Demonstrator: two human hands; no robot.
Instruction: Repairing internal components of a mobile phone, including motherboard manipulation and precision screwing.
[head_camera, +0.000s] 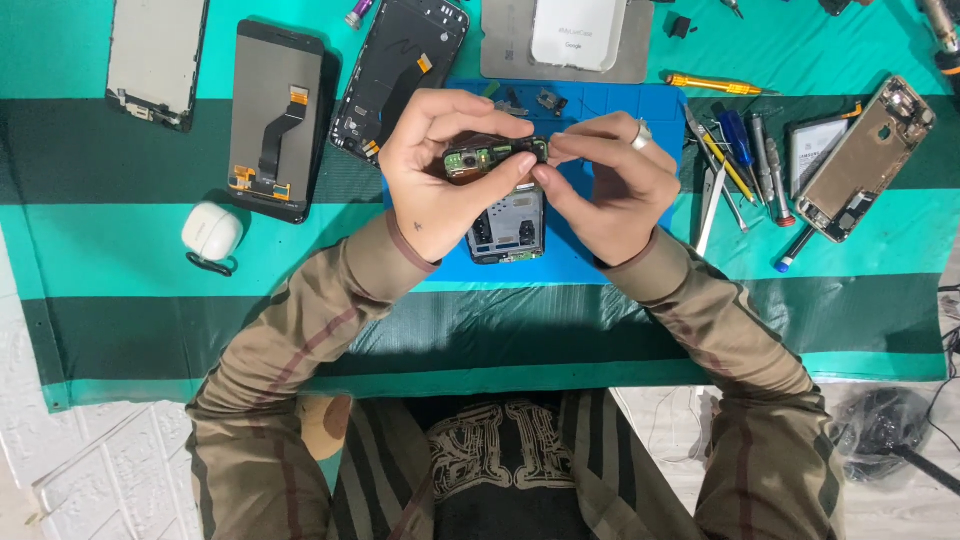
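Observation:
Both hands hold a small green circuit board (492, 157) with a round camera part, lifted above a blue work mat (660, 190). My left hand (440, 170) grips the board's left end between thumb and fingers. My right hand (605, 185), with a ring on one finger, pinches its right end. Just below the board, an opened phone body (508, 225) with bare metal insides lies on the mat.
Two detached screens (158, 55) (275, 120) and a black phone frame (400, 70) lie at the upper left, a white earbud case (212, 232) below them. Screwdrivers and tweezers (735, 165) lie right of the mat, then a gold phone chassis (865, 158). A white phone back (578, 32) rests at top centre.

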